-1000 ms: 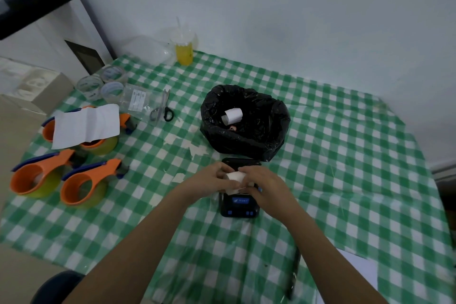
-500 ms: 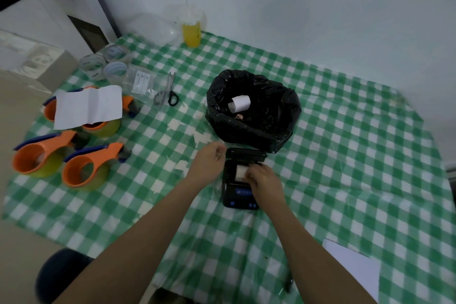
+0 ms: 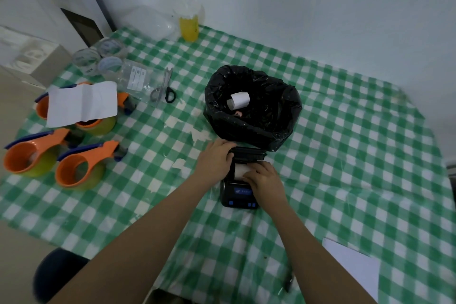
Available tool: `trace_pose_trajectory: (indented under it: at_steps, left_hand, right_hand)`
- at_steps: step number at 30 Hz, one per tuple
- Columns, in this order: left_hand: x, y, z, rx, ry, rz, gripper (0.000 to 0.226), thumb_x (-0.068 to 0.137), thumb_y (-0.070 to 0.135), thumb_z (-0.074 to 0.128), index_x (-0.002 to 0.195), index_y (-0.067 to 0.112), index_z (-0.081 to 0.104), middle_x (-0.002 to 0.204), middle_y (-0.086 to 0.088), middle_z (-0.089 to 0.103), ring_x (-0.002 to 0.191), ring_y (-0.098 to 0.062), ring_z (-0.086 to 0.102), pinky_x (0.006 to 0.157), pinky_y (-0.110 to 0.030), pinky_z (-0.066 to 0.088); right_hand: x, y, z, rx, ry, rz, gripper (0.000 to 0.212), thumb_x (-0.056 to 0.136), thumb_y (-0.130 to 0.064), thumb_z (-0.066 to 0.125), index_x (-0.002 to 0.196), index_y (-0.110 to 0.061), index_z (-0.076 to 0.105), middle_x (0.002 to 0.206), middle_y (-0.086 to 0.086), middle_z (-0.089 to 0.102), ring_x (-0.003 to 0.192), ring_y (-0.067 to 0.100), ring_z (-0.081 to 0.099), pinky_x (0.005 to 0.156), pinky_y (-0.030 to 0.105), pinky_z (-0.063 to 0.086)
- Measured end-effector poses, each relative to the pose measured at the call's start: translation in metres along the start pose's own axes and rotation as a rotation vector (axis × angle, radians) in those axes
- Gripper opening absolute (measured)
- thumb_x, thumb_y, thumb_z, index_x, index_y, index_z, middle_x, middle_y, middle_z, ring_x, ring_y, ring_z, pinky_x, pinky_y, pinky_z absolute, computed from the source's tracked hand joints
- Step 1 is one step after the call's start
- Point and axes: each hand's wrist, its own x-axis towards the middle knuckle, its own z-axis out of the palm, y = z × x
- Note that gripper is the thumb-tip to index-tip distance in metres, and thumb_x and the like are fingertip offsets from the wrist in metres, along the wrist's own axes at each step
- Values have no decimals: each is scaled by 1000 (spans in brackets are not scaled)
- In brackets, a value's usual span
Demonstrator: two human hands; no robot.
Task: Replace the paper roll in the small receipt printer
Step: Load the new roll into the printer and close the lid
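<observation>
Since half a second ago my left hand (image 3: pixel 216 159) has slid onto the small black receipt printer's (image 3: pixel 238 192) open lid, gripping it, while my right hand (image 3: pixel 265 177) presses flat on the white paper roll (image 3: pixel 239 171) in its bay, and if I shut the lid early the paper tail probably gets trapped inside.

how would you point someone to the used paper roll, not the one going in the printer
Start at the black bin bag standing open mid-table, just behind the printer. Look down inside it: the used paper roll lies on its side near the back. It is the only white thing in the bag, beside a small pinkish scrap.
</observation>
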Motion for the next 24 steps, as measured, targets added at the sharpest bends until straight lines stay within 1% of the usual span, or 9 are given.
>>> trace_pose_trajectory:
  at_steps: [2, 4, 6, 8, 11, 14, 17, 20, 24]
  left_hand:
    - [0, -1, 0, -6, 8, 14, 32, 95, 18, 45, 125, 14, 56, 127, -7, 56, 117, -28, 49, 98, -44, 45]
    - [0, -1, 0, -33, 32, 33, 28, 94, 17, 46, 118, 12, 60, 121, -9, 59, 112, -28, 52, 96, -42, 46]
    - [-2, -3, 1, -62, 46, 40, 24, 93, 15, 49, 112, 11, 64, 115, -10, 61, 107, -27, 54, 93, -40, 47]
    - [-4, -7, 3, -74, 36, 43, 20, 91, 14, 53, 106, 12, 66, 110, -10, 61, 102, -27, 57, 90, -40, 49]
    - [-11, -12, 8, -78, 3, 47, 20, 89, 13, 56, 107, 12, 65, 108, -11, 61, 101, -27, 57, 87, -38, 49]
    - [-18, -15, 13, -50, -21, 60, 31, 89, 13, 57, 119, 13, 61, 112, -13, 60, 104, -28, 56, 88, -37, 48]
    - [-21, -18, 17, 39, -87, 71, 34, 90, 14, 55, 124, 14, 58, 118, -13, 57, 110, -28, 53, 90, -36, 45]
    - [-26, -21, 20, 98, -119, 78, 35, 91, 15, 54, 125, 14, 57, 123, -11, 55, 114, -26, 51, 93, -37, 47]
    - [-32, -24, 22, 158, -136, 99, 34, 91, 15, 53, 125, 16, 58, 131, -6, 52, 120, -25, 48, 96, -39, 46]
  right_hand:
    - [-2, -3, -1, -38, 53, -2, 2, 70, -17, 73, 69, -15, 75, 88, 8, 69, 92, 25, 51, 71, 37, 56]
    - [-6, -7, -3, -79, 56, -9, 14, 60, -11, 81, 70, -19, 75, 80, 5, 65, 85, 22, 44, 62, 33, 53]
    - [-9, -10, -4, -116, 43, -38, 25, 52, -7, 84, 72, -19, 74, 71, 2, 65, 75, 23, 54, 58, 29, 52]
    - [-12, -11, -5, -142, 49, -73, 28, 50, -7, 85, 71, -20, 73, 65, -1, 65, 66, 22, 61, 57, 27, 51]
    - [-14, -8, -4, -154, 80, -134, 25, 54, -9, 84, 71, -20, 71, 65, -4, 66, 66, 20, 61, 58, 26, 50]
    - [-15, -8, -3, -151, 142, -176, 18, 63, -12, 81, 75, -19, 70, 69, -3, 67, 67, 20, 62, 60, 28, 50]
    - [-18, -8, -2, -143, 192, -187, 3, 76, -16, 67, 77, -18, 69, 72, -2, 67, 69, 20, 61, 63, 28, 51]
    - [-22, -9, -2, -123, 170, -166, 17, 81, -21, 52, 77, -18, 68, 73, -2, 66, 70, 20, 60, 64, 28, 52]
    - [-24, -7, -2, -61, 150, -123, 22, 82, -23, 50, 77, -16, 70, 72, 0, 66, 71, 19, 57, 69, 24, 43]
